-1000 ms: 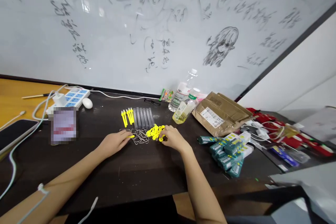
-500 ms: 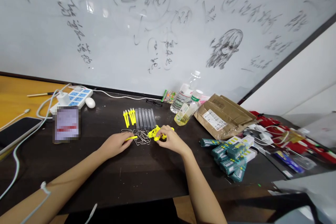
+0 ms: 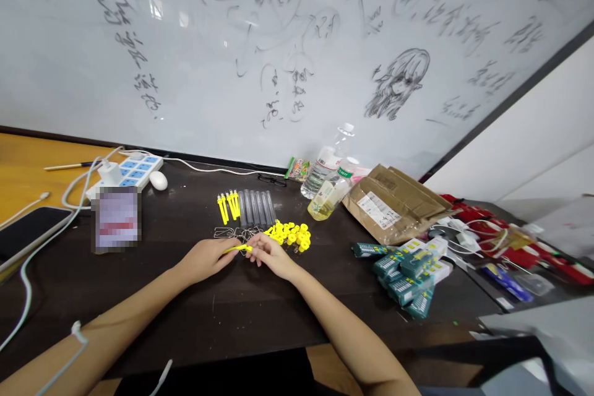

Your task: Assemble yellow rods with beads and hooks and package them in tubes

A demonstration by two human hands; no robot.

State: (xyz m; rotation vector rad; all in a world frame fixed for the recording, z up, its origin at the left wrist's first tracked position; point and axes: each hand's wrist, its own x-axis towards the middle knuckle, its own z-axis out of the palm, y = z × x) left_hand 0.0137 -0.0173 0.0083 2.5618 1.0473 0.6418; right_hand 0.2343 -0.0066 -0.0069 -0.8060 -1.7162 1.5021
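A thin yellow plastic stick (image 3: 236, 248) is pinched in my left hand (image 3: 202, 262). My right hand (image 3: 275, 258) closes at the stick's right end, its fingertips on a small yellow plastic piece (image 3: 249, 249) that they partly cover. Whether the two pieces are joined I cannot tell. Bent metal wire pieces (image 3: 225, 232) lie just behind both hands, partly hidden by them. To the right is a pile of small yellow plastic parts (image 3: 297, 236). Farther back, several clear tubes (image 3: 257, 209) lie side by side, beside several yellow sticks with pale tips (image 3: 228, 206).
Two bottles (image 3: 331, 189), a snack packet (image 3: 297, 168) and glasses (image 3: 272, 180) are at the back. On the right lie a brown parcel (image 3: 394, 201) and several green boxes (image 3: 413, 272). A power strip (image 3: 139, 170), white mouse (image 3: 158, 180) and phone (image 3: 34, 235) are on the left.
My right hand has moved left from the yellow pile to the stick in my left hand, bringing a small yellow piece. The pile is now uncovered. My left hand has barely moved.
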